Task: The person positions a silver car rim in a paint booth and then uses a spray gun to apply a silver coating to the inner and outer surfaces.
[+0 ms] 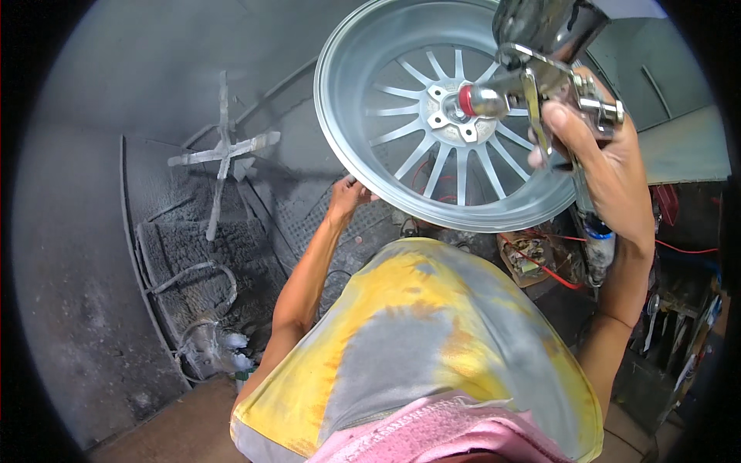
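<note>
A silver multi-spoke car wheel rim (pixel 438 174) takes up the upper middle of the view, its inner side tilted up toward me. At its lower left edge, my left hand (pixel 351 197) grips the outer lip, with part of the fingers hidden behind it. My right hand (pixel 594 150) is wrapped round the handle of a metal spray gun (pixel 557 86), fingers at its trigger. The gun's red-ringed nozzle points left, in front of the rim's hub. On top of the gun sits a dark, shiny paint cup (pixel 544 27).
A cross-shaped stand (pixel 224 154), crusted with grey, rises at the left. Beneath it lies a coated grey block (pixel 220 262) with a bent bar. A red hose (pixel 557 276) runs behind my right forearm. Cluttered shelves (pixel 671 332) stand at the right.
</note>
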The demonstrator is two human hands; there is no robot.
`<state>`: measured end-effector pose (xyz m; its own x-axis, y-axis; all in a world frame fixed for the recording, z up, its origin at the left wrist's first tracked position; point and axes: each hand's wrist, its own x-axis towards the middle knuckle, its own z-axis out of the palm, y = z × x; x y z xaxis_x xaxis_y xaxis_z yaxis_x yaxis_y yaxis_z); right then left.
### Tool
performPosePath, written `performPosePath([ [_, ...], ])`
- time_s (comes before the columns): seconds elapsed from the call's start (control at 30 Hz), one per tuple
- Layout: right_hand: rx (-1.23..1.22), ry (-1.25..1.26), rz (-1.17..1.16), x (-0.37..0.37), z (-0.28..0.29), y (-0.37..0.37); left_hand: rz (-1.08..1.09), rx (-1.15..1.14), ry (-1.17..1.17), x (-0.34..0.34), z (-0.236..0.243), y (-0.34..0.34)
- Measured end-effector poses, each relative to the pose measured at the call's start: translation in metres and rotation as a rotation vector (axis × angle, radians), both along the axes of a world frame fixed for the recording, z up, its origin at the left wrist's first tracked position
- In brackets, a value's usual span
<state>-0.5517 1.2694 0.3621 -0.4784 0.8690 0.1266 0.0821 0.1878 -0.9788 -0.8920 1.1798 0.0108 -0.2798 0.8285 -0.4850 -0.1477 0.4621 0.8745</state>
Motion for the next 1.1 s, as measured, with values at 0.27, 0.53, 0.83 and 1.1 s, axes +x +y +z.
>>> performPosePath([
  [0.27,0.273,-0.013,-0.270,-0.012,-0.013,0.025,-0.069,-0.074,-0.249,0.047,0.018,-0.031],
  [0.53,-0.096,-0.115,0.028,0.013,-0.037,0.009,-0.088,-0.078,-0.347,0.059,0.006,-0.041],
  [0.83,0.047,0.007,-0.059,-0.009,-0.042,0.020,-0.121,-0.203,-0.221,0.065,0.048,-0.035],
  [1.1,-0.018,-0.092,-0.181,0.006,-0.051,0.013,-0.050,-0.158,-0.303,0.066,0.026,-0.036],
])
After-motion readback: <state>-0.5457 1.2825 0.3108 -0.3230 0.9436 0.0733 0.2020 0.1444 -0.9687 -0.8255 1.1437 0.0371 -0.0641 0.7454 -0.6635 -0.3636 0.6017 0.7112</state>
